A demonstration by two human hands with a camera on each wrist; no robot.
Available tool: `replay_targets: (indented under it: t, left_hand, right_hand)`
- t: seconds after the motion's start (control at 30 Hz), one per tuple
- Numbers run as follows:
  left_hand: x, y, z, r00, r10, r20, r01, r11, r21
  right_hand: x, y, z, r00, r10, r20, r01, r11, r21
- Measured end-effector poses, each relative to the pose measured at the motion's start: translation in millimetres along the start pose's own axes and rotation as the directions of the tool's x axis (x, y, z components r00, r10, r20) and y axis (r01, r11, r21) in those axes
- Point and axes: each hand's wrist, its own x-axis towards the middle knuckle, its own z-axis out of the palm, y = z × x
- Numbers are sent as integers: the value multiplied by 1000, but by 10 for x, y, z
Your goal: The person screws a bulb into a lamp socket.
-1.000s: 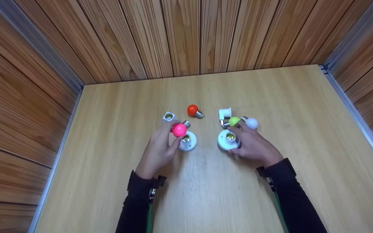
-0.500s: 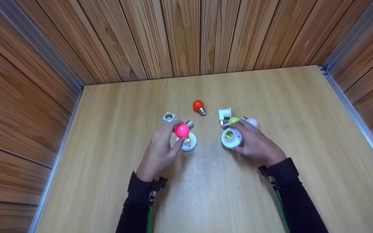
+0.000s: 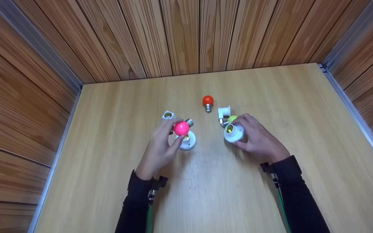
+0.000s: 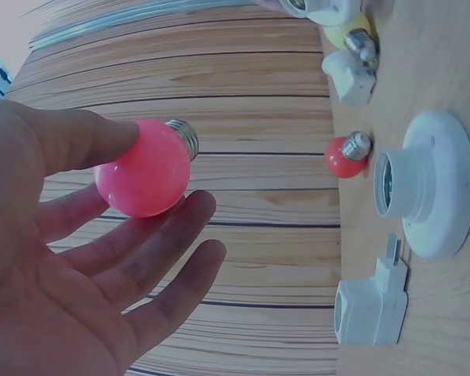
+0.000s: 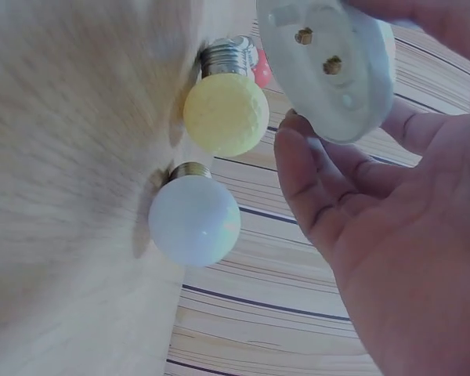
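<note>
My left hand [image 3: 157, 149] pinches a pink light bulb [image 3: 181, 128] by its globe, metal screw base pointing up and away. Below that bulb, a round white lamp holder [image 4: 446, 188] sits on the table, partly covered in the head view. My right hand [image 3: 260, 139] grips a second round lamp holder [image 3: 233, 133] by its rim. This one is raised and tilted, its socket mouth facing left; the right wrist view shows its underside with two brass-coloured screws. Close to that hand lie a yellow-green bulb [image 5: 227, 113] and a white bulb [image 5: 194, 219], the latter hidden in the head view.
A red bulb [image 3: 208, 100] lies farther back on the wooden table [image 3: 202, 187]. A white socket adapter [image 3: 224, 112] is beside the yellow-green bulb. Left of centre stands a square white plug-in socket [image 4: 368, 309]. Wood-panelled walls [image 3: 180, 35] enclose the back and sides.
The right-hand lamp holder has come up off the table, tilted leftward and shifted slightly right. The red bulb has rolled right and back, turning its base towards me. My left hand barely moves.
</note>
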Motion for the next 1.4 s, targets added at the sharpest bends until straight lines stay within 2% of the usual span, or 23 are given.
replay_targets:
  t: [0.23,0.43,0.57,0.67,0.8,1.07,1.23,1.4]
  left_hand:
    - [4,35,14,1000,5,-1,-5,1000,-24]
    - [3,65,12,1000,-26,12,27,997,-66]
    - [5,75,16,999,-47,19,50,988,-149]
    - [0,82,22,998,-53,29,58,969,-242]
    - [-11,92,19,998,-53,44,65,942,-329]
    - [-18,119,6,996,-60,62,80,909,-410]
    - [-17,134,24,997,-57,44,70,917,-392]
    - [-12,130,37,1000,-18,16,23,925,-380]
  right_hand:
    - [-19,4,-45,995,-47,-88,49,999,19]
    - [-33,-27,-75,980,-50,-191,70,992,101]
    - [-42,-69,-109,965,-65,-255,112,978,176]
    - [-49,-109,-128,953,-87,-292,156,962,225]
    - [-56,-156,-135,943,-111,-314,193,950,245]
    - [-75,-208,-137,939,-129,-320,203,957,209]
    - [-83,-243,-151,931,-156,-330,233,950,210]
    - [-75,-276,-151,908,-210,-361,309,920,242]
